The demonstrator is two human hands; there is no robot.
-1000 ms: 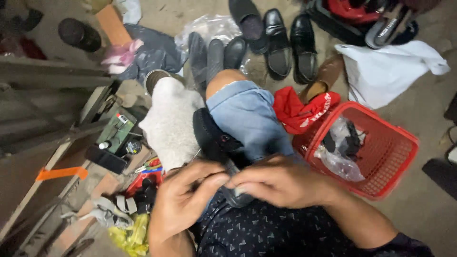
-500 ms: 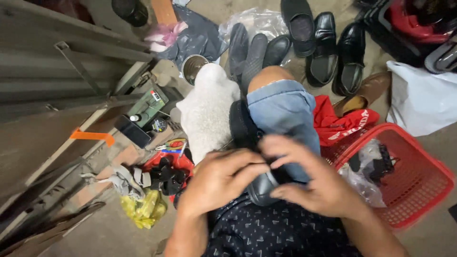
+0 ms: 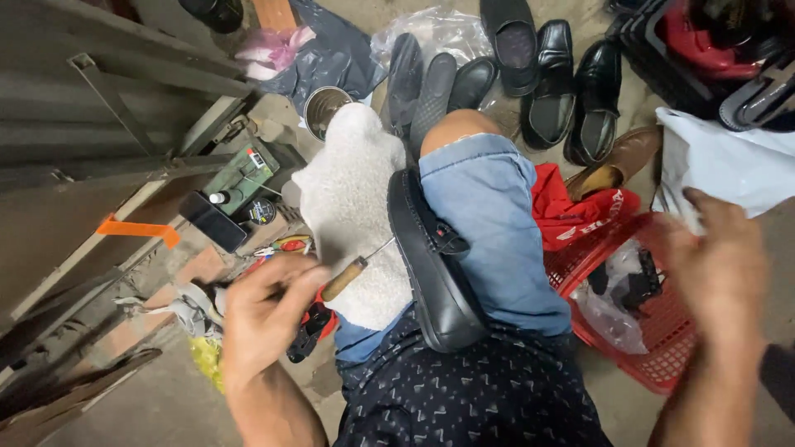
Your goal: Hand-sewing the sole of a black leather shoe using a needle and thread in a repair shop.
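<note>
Now the black shoe [image 3: 435, 265] lies on its side between the two knees, touching the white cloth [image 3: 352, 207] and the blue jeans [image 3: 497, 223]. Just left of it, the left hand [image 3: 265, 319] grips a wooden-handled awl [image 3: 348, 277]. The right hand [image 3: 720, 265] is open and empty, well apart over the red basket [image 3: 662, 364].

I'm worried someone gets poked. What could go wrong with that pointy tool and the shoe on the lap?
1. The left hand holds a wooden-handled awl with its thin metal tip aimed across the white cloth on the lap; a slip could jab the leg.
2. The black shoe lies wedged between the knees with neither hand on it, so it may slide off.
3. The right hand is out over the red basket, blurred, and could bump it.
</note>
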